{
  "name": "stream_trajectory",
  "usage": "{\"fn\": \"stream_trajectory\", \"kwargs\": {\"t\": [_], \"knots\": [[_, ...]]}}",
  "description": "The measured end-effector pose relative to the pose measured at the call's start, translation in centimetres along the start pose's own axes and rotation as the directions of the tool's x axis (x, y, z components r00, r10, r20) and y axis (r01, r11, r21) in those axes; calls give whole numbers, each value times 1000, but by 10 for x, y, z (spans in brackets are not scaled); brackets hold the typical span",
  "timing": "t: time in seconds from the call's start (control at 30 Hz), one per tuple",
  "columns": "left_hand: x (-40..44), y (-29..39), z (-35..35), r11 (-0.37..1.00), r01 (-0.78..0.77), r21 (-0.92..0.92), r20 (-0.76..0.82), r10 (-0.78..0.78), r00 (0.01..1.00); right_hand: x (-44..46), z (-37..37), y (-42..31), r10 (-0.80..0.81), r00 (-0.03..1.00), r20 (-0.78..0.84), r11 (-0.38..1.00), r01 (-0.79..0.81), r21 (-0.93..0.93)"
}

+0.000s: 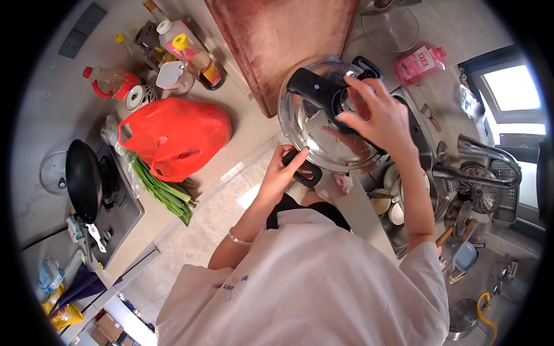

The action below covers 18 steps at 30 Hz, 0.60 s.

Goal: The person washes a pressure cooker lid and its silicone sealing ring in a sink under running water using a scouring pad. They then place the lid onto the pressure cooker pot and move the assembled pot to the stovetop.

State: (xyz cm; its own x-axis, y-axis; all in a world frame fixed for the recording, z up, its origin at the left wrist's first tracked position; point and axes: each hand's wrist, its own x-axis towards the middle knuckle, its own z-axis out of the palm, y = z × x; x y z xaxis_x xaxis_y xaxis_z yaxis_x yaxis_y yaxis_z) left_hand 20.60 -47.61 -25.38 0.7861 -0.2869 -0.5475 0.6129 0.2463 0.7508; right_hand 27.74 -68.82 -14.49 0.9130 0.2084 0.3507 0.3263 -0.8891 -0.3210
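Observation:
A shiny metal pressure cooker [306, 130] with a glossy lid and black fittings stands on the counter before me. A wide black bar [314, 86] with a round centre knob crosses its lid. My left hand [281, 176] is closed on the black side handle [310, 175] at the near edge. Over the lid's right half is my right hand [381, 118], thumb and fingers spread apart around the knob area. Whether its fingertips touch the knob I cannot tell.
Beyond the cooker leans a wooden cutting board [283, 34]. Left are a red plastic bag [179, 135], green vegetables [161, 193], several bottles and a black wok [83, 181]. Right are a pink bottle [418, 64], a faucet [490, 150] and a sink holding bowls [395, 213].

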Motion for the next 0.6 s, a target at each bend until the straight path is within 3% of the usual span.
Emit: {"fn": "stream_trajectory", "kwargs": {"t": [0.03,0.13,0.27,0.3,0.33,0.37,0.4,0.47,0.57,0.6], "knots": [[-6,1,2,999,-3,-42,-6,3,1000,-1,-7,7,16,1000,-10,998,-16,54],[-16,-16,7,991,-35,-131,-86,23,996,13,-13,72,284,947,-152,959,-283,34],[-22,-37,14,986,-148,-72,-142,137,980,10,-8,68,139,990,-34,974,-130,184],[-23,-41,15,975,-179,-135,-150,158,976,4,-13,39,53,998,39,989,-58,136],[-27,-38,21,970,-165,-177,-183,132,974,2,-6,33,-232,969,-89,970,237,59],[-29,-36,24,969,-153,-192,-181,118,976,-1,-10,16,-259,966,-16,964,259,56],[-30,-34,25,968,-143,-205,-175,107,979,-2,-7,9,-324,944,-63,945,321,-60],[-32,-35,24,969,-139,-203,-178,103,979,-7,-1,6,-336,940,-65,936,325,-136],[-31,-41,25,961,-185,-208,-188,146,971,-8,12,11,-200,975,96,965,213,-152],[-31,-43,24,955,-209,-210,-193,169,966,-6,18,16,-243,969,45,958,248,-144]]}}
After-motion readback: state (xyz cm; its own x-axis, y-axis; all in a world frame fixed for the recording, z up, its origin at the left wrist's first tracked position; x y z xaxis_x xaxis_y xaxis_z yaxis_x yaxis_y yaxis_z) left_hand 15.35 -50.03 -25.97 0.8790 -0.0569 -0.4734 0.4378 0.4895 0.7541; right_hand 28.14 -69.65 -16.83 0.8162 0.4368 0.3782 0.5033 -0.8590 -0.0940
